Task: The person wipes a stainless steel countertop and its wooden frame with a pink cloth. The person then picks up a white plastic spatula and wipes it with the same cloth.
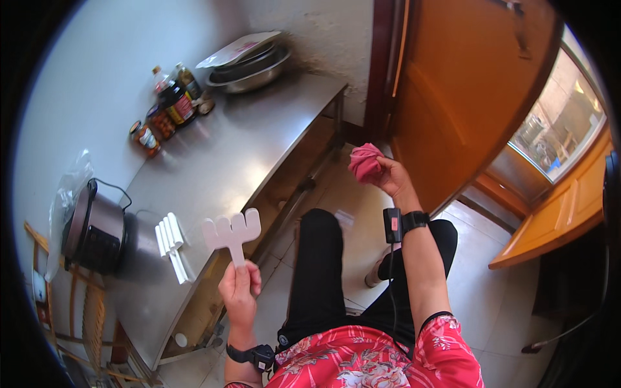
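My left hand [241, 286] grips the handle of a flat white fork-shaped piece [232, 232]. Its several rounded prongs point up and away from me, in front of the table's edge. Crumpled in my right hand [394, 178] is a pink cloth [366, 164], held out over the floor near the door. On the steel table [213, 160], left of my left hand, lies a second white pronged piece [171, 245] with a handle. The two hands are well apart.
A rice cooker-like appliance [94, 233] stands at the table's left end, beside a clear plastic bag [68, 203]. Food jars [145, 138] and bottles [178, 102] line the wall. Metal basins [254, 72] are stacked at the far end. A wooden door [451, 97] stands right.
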